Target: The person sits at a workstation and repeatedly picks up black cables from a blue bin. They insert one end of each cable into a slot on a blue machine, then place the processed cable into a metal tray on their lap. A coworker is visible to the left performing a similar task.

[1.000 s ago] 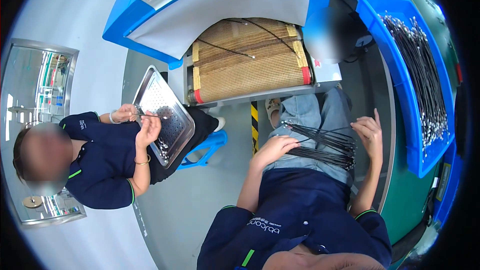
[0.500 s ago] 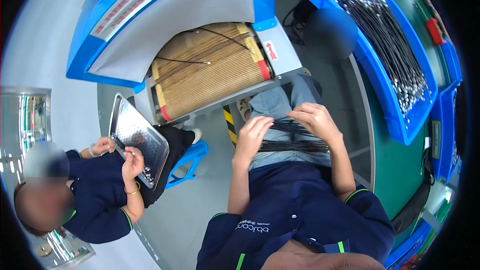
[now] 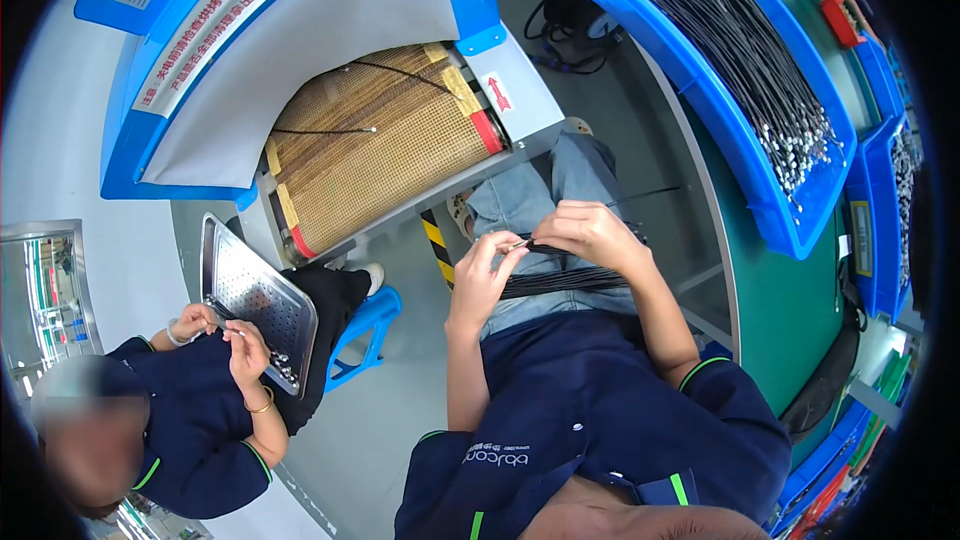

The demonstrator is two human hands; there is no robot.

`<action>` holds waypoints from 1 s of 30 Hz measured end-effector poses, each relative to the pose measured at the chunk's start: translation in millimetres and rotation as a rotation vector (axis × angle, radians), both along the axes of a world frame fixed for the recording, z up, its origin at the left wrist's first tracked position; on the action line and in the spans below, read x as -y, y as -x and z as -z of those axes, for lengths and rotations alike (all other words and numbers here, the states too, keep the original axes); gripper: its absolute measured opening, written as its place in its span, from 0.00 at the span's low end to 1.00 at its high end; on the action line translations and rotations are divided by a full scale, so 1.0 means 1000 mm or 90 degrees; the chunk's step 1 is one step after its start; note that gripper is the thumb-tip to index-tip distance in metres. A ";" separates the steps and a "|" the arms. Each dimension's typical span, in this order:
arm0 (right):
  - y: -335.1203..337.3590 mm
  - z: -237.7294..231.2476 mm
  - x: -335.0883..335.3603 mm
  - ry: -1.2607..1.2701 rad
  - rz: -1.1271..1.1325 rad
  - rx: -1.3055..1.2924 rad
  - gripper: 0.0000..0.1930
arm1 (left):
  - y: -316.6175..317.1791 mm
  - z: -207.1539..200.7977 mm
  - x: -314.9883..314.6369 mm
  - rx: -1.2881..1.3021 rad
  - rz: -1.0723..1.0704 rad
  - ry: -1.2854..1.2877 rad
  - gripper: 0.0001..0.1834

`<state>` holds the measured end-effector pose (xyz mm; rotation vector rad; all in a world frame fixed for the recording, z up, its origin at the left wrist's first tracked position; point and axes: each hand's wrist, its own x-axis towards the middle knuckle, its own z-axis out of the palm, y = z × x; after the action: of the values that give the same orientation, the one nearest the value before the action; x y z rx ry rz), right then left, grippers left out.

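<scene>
Above my lap, my left hand (image 3: 486, 275) pinches the small metal end of a thin black cable. Close beside it, my right hand (image 3: 590, 237) has its fingertips closed on the same cable, which runs out past that hand to the right as a thin line (image 3: 650, 193). A bundle of black cables (image 3: 565, 283) lies across my thighs, just below both hands. Part of the bundle is hidden under my right hand and wrist.
Ahead, a blue machine's brown mesh conveyor belt (image 3: 370, 150) carries two black cables. A blue bin (image 3: 790, 225) of cables with metal ends stands on the green table (image 3: 790, 330) at right. At left, a seated co-worker handles parts over a perforated metal tray (image 3: 213, 260).
My hands have come together, and a metal cable end now shows between the fingertips. My view has shifted, so the conveyor and bin appear farther left and slightly higher.
</scene>
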<state>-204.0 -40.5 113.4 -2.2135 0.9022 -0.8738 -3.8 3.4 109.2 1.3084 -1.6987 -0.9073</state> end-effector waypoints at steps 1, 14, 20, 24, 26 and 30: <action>0.000 0.000 0.000 0.016 -0.001 0.010 0.08 | 0.000 -0.003 -0.001 0.013 0.003 0.010 0.09; -0.005 0.003 -0.003 0.014 -0.011 0.075 0.06 | 0.002 -0.003 0.002 0.016 0.013 0.076 0.07; -0.002 0.002 -0.003 -0.037 -0.012 0.072 0.06 | -0.002 0.000 0.008 0.121 0.051 0.268 0.12; -0.003 -0.001 -0.004 -0.053 -0.002 0.053 0.06 | -0.001 0.000 0.008 0.118 0.050 0.255 0.12; -0.003 -0.006 -0.006 -0.055 0.014 0.034 0.05 | -0.002 0.003 0.007 0.088 0.045 0.229 0.12; -0.003 -0.004 -0.007 -0.068 0.016 0.023 0.06 | -0.002 0.000 0.007 0.104 0.052 0.232 0.11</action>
<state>-201.4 -33.0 117.0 -2.0934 0.9400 -0.8538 -1.5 -3.5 108.9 1.0970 -1.9469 -0.5112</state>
